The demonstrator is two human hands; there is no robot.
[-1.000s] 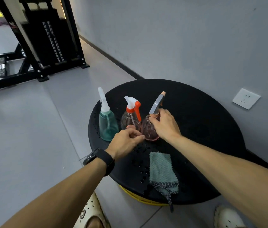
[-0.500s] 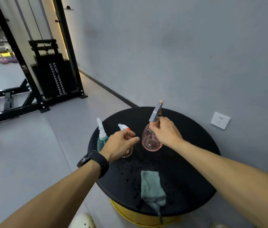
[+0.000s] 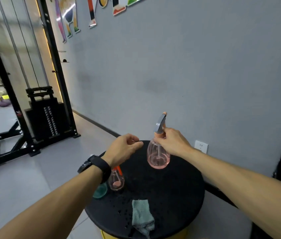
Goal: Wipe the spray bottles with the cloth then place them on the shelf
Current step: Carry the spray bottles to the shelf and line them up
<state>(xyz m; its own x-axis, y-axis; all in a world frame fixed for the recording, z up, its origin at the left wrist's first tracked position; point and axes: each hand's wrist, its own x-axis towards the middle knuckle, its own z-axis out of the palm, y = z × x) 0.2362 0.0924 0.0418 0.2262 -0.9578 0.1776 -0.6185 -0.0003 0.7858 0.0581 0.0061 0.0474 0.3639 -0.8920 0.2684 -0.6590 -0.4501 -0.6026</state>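
**Pink bottle held above bench**

Head view. Right hand [image 3: 172, 144] grips neck of pink bottle [image 3: 157, 155], centre frame: clear plastic, bulbous, grey trigger head; looks raised off round black bench [image 3: 179, 190]. Left hand [image 3: 123, 148] beside it, fingers loosely curled, holding nothing. Below left wrist: clear bottle with orange trigger [image 3: 116, 181], teal bottle [image 3: 100, 191], both partly hidden. Crumpled teal cloth [image 3: 142, 216], nubby weave, at bench's near edge. Water droplets bead the bench.

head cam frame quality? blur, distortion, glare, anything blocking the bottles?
Head view: wide-angle bending at the edges, motion smear top left, soft throughout. Dim even light, yellow strip glow by the cable machine. Left hand and forearm hide most of the teal bottle and the top of the orange-trigger bottle. Right hand grips the pink bottle, clearly visible. Cloth unobstructed.
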